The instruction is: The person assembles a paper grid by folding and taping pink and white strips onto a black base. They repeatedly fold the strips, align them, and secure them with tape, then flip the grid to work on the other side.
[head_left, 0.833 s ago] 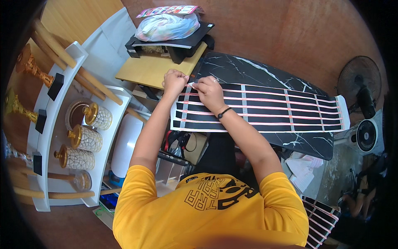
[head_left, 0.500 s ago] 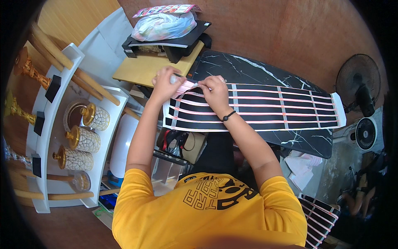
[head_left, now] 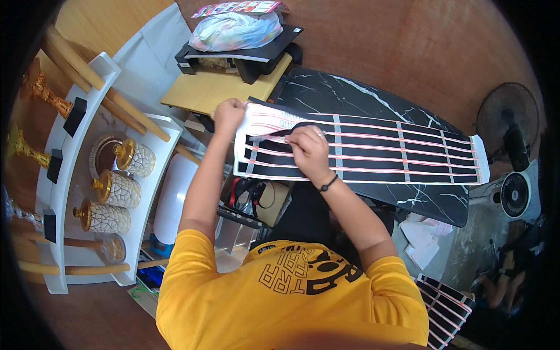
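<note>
Seen from above: black marble-patterned tabletop [head_left: 373, 105] stretching from twelve toward three o'clock, carrying a long white sheet of black strips edged in pink [head_left: 373, 154]. At ten o'clock, a white shelf unit [head_left: 76, 169] with gold-lidded jars [head_left: 116, 189]; at three o'clock, a standing fan [head_left: 507, 125]; at twelve, a black device [head_left: 245, 52] under a plastic bag.

Risk, as judged: white backing tearing, or a peeled strip folding onto itself, if the lifted end is pulled too sharply or at a slant while the flat part slips.

Left hand [head_left: 228, 114] raised at the sheet's eleven-o'clock corner, fingers closed, pinching the curled-up edge clear of the table. Right hand [head_left: 309, 153], wrist banded in black, bent down just beside it, fingertips pinched on a strip, forearm running back toward six o'clock.
</note>
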